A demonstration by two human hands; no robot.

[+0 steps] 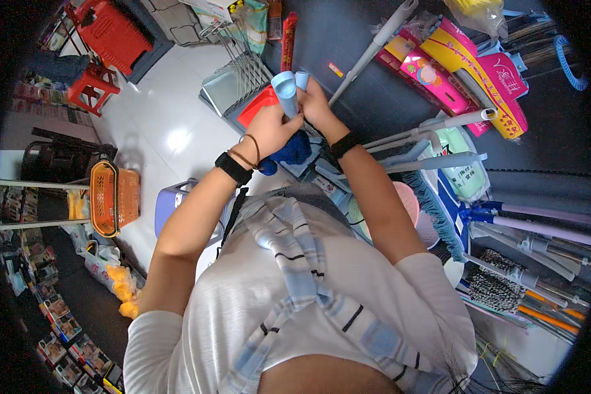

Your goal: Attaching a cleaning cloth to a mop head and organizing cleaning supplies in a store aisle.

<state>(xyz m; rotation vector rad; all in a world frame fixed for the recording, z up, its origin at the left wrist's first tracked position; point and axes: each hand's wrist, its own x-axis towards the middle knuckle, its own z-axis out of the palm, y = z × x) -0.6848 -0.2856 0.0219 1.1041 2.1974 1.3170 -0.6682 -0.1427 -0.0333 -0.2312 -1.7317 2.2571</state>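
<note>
The light blue handle (pixel 285 95) stands with its broad, hollow end up, and the left hand (pixel 274 129) is closed around its lower part. Just to the right of that handle, the right hand (pixel 318 108) is curled against a second, narrower blue handle (pixel 302 80); how firmly it grips is hidden. A red plastic piece (pixel 259 105) shows just left of the light blue handle, and a dark blue tuft (pixel 294 150) lies nearer the body than it. Beyond the handle, toward the left, is a wire rack (pixel 243 73); a red tube (pixel 288 41) is straight ahead of it. Well to its right lie pink and yellow boxes (pixel 469 75), with a blue fringed mop (pixel 433 213) nearer the body. Well to its left, an orange basket (pixel 115 197) and red stools (pixel 111 33) stand apart.
</note>
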